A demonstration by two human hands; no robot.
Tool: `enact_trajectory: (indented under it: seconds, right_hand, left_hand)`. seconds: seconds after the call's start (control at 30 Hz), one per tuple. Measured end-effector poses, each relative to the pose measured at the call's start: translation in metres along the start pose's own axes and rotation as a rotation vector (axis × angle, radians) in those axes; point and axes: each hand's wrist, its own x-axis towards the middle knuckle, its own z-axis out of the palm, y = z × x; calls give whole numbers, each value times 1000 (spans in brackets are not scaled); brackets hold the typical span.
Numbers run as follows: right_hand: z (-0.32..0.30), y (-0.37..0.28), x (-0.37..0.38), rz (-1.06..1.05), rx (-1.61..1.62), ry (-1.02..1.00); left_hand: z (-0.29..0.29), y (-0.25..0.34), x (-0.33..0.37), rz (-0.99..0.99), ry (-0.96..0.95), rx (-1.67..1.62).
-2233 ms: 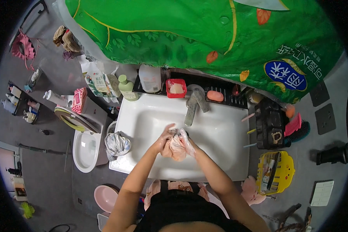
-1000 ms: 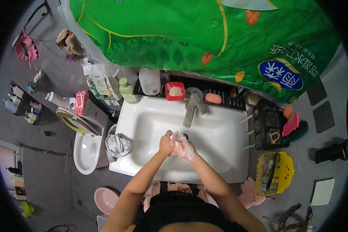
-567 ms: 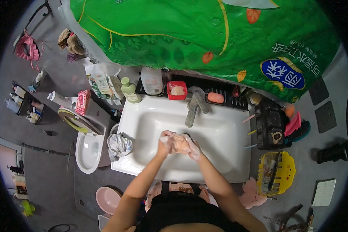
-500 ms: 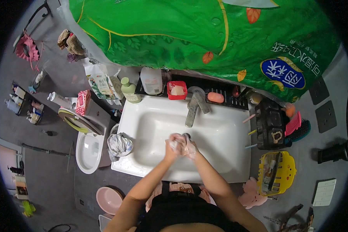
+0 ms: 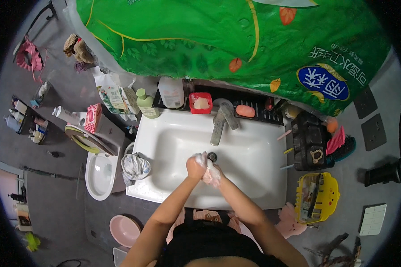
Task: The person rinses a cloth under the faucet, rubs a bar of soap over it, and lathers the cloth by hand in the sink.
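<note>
Over the white washbasin point(image 5: 254, 196), my two hands are pressed together, both coated in white soap foam. My left hand point(image 5: 196, 167) is closed, its fingers curled around the fingers of my right hand point(image 5: 213, 175). Foam lies thick where they meet, hiding most of the right hand's fingers. No tool shows in either hand. Just right of them is the dark round drain point(image 5: 212, 157). Above the drain stands the grey metal faucet point(image 5: 218, 128), apart from my hands; no running water shows.
Behind the basin, a black rack holds a pink soap bar point(image 5: 245, 111), a red soap dish point(image 5: 201, 103) and a clear bottle point(image 5: 171, 92). A green bottle point(image 5: 146, 105) stands left of them. A crumpled cloth point(image 5: 136, 167) lies on the left rim. A large green package point(image 5: 187, 40) hangs above.
The hands have slid against each other: the left now wraps the right hand's fingers, and the right sits slightly lower. The drain has come into fuller view. The whole view has shifted slightly.
</note>
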Motion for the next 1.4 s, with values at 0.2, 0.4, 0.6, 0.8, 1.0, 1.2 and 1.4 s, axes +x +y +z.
enact_trajectory:
  seconds: [0.2, 0.4, 0.6, 0.8, 1.0, 1.2, 1.4]
  right_hand:
    - [-43, -11, 18, -176, -42, 79]
    - [-72, -7, 19, -278, -678, -9]
    - [-82, -10, 61, -274, 253, -218]
    - [43, -22, -21, -115, -23, 15]
    - [-8, -13, 17, -30, -72, 123]
    - [-30, -6, 23, -351, -175, 86]
    - [-77, 14, 49, -868, -389, 260]
  left_hand:
    - [-8, -3, 5, 47, 14, -602]
    - [-26, -30, 17, -413, 100, -1065]
    - [-10, 67, -15, 234, 297, -364]
    - [-24, 29, 3, -178, 320, -80]
    - [-5, 32, 0, 24, 362, -125]
    - [-35, 0, 26, -308, -214, -445]
    - [-31, -21, 15, -524, -716, -1334]
